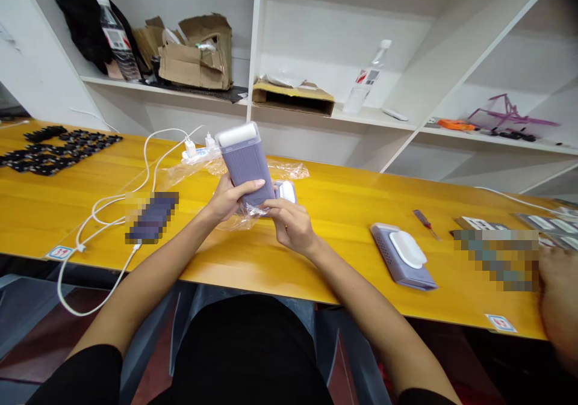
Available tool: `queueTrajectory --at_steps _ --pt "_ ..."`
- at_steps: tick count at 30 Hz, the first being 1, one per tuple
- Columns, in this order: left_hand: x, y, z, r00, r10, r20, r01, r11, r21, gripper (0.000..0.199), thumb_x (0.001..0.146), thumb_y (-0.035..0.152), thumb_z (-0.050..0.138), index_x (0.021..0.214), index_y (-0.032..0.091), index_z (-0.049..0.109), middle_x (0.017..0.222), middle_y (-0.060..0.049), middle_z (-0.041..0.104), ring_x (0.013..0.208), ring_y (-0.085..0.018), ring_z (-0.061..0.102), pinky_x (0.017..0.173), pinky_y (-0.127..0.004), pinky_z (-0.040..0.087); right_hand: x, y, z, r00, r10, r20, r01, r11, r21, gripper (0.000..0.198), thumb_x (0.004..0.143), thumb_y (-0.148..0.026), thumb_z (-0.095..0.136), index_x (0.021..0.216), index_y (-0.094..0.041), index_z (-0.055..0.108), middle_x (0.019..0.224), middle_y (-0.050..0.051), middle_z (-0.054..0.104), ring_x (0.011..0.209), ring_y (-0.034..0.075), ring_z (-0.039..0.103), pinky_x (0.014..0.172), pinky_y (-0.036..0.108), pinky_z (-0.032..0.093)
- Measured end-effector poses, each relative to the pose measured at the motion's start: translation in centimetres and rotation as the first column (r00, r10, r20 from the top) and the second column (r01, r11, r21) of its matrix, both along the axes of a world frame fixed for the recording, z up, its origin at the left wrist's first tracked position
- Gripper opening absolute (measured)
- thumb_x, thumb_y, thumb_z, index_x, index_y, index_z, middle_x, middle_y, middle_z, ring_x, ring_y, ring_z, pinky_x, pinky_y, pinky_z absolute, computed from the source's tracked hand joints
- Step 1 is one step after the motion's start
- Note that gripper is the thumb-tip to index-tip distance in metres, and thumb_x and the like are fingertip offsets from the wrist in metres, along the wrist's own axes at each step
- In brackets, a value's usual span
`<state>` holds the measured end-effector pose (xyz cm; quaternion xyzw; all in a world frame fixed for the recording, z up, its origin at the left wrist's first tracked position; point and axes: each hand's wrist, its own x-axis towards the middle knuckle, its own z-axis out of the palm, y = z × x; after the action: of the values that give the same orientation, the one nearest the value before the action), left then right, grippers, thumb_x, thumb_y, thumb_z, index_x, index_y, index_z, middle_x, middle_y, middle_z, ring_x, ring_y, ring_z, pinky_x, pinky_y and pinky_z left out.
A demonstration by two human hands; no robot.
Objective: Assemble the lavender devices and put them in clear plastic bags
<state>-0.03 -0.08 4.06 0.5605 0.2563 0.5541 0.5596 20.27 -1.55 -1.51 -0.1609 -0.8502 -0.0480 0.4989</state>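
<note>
My left hand [226,199] is closed around a purple-grey, box-shaped plastic device [247,167] with ribbed sides and a white cylinder across its top. The device is held tilted above the table, its white end up and away from me. At its lower end, my right hand [291,223] has its fingers curled in on a crumpled clear plastic bag [251,215], close against the device's bottom edge. Just behind the right hand, a second purple-grey device with a white oval part [286,192] is partly hidden. More clear plastic film [289,169] spreads behind the device.
Another purple-grey device [400,257] lies to the right, near a screwdriver [425,223]. A blurred-out phone [153,217] with white cables is at left, by a power strip [195,155]. Black parts [58,149] lie far left. Another person's hand [557,290] is at the right edge. Shelves stand behind.
</note>
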Motion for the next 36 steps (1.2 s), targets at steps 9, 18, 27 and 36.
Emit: queueTrajectory --at_steps 9,18,27,36 --pt "-0.8 0.8 0.0 0.998 0.042 -0.036 -0.042 0.999 -0.007 0.050 0.073 0.041 0.095 0.109 0.012 0.078 0.106 -0.016 0.085 0.101 -0.036 0.083 0.097 -0.053 0.068 0.8 0.2 0.9 0.997 -0.074 0.030 0.074 0.997 -0.007 0.024 0.107 -0.013 0.058 0.128 -0.023 0.065 0.104 0.009 0.082 0.091 0.021 0.080 0.082 0.033 0.066" --pt "-1.5 1.5 -0.1 0.982 0.101 -0.160 -0.088 0.992 0.087 0.048 0.070 0.040 0.098 0.107 0.015 0.081 0.109 -0.014 0.084 0.098 -0.031 0.081 0.093 -0.046 0.067 1.4 0.8 0.8 0.990 -0.139 0.021 0.138 0.989 0.046 0.028 0.108 -0.010 0.050 0.118 -0.026 0.070 0.100 0.008 0.080 0.091 0.021 0.079 0.079 0.036 0.066" --pt "-2.0 1.1 0.4 0.906 0.141 -0.399 -0.055 0.974 0.219 0.052 0.066 0.045 0.101 0.105 0.016 0.081 0.104 -0.011 0.083 0.092 -0.029 0.077 0.085 -0.043 0.064 1.3 0.4 1.1 0.989 -0.146 0.000 0.146 0.986 0.080 0.033 0.107 -0.006 0.047 0.117 -0.025 0.072 0.104 0.009 0.080 0.094 0.020 0.078 0.081 0.033 0.066" --pt "-0.5 0.2 -0.3 0.909 0.137 -0.394 -0.040 0.969 0.244 0.048 0.079 0.056 0.091 0.107 0.018 0.079 0.104 -0.010 0.082 0.094 -0.029 0.078 0.083 -0.042 0.064 1.3 0.0 1.7 0.962 -0.188 -0.198 0.189 0.982 -0.013 0.021 0.107 -0.016 0.057 0.109 -0.027 0.074 0.095 0.007 0.079 0.090 0.024 0.078 0.081 0.042 0.067"
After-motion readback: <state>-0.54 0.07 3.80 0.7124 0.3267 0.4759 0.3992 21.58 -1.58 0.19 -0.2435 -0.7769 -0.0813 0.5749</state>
